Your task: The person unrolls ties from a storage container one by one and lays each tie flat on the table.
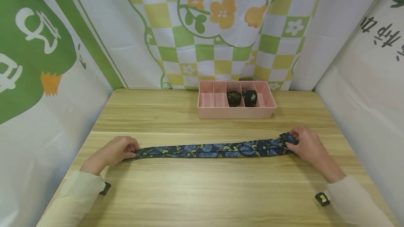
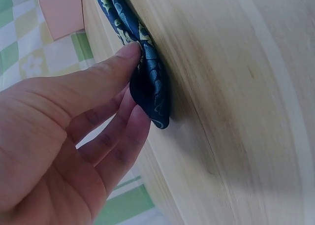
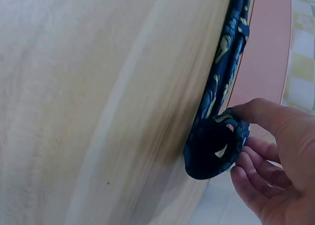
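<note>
A dark blue necktie (image 1: 205, 151) with blue flowers and yellow figures stretches lengthwise across the table. My left hand (image 1: 119, 150) pinches its narrower left end between thumb and fingers; in the left wrist view the folded tip of the necktie (image 2: 156, 94) pokes out past the fingertips. At the other end, my right hand (image 1: 307, 145) pinches the wider part, which is turned back over itself. The right wrist view shows that end of the necktie (image 3: 211, 171) curled into an open loop, with the thumb on its upper edge and the fingers behind it.
Behind the necktie stands a pink divided box (image 1: 235, 113) near the table's back edge. Two dark patterned rolls, one floral roll (image 1: 234, 98) and one roll with pale flowers (image 1: 249, 98), sit in separate compartments. Printed curtains (image 1: 221, 59) hang around the wooden table (image 1: 202, 192).
</note>
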### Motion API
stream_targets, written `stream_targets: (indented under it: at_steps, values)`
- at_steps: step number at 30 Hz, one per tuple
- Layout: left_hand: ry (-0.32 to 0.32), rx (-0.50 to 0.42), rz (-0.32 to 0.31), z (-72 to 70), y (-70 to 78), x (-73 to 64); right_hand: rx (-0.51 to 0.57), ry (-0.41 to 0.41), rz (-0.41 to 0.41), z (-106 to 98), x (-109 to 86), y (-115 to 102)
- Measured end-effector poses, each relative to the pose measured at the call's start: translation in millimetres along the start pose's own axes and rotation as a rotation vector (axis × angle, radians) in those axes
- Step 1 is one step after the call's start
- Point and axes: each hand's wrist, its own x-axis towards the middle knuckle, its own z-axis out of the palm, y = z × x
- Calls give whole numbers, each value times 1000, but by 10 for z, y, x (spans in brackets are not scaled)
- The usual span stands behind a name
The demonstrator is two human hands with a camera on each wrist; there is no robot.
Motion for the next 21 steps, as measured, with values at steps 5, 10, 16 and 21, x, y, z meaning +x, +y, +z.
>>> stream_targets:
  at_steps: [5,10,16,21]
  values:
    - [8,19,-5,-13,-101,-9,16,-13,48,-55,2,116]
    - [17,42,-14,-35,-183,-20,30,-6,73,-97,11,216]
    - [18,55,-7,-44,-187,-21,32,16,74,-89,24,282]
    - [23,52,-6,-49,-164,-12,-10,51,48,-116,33,237]
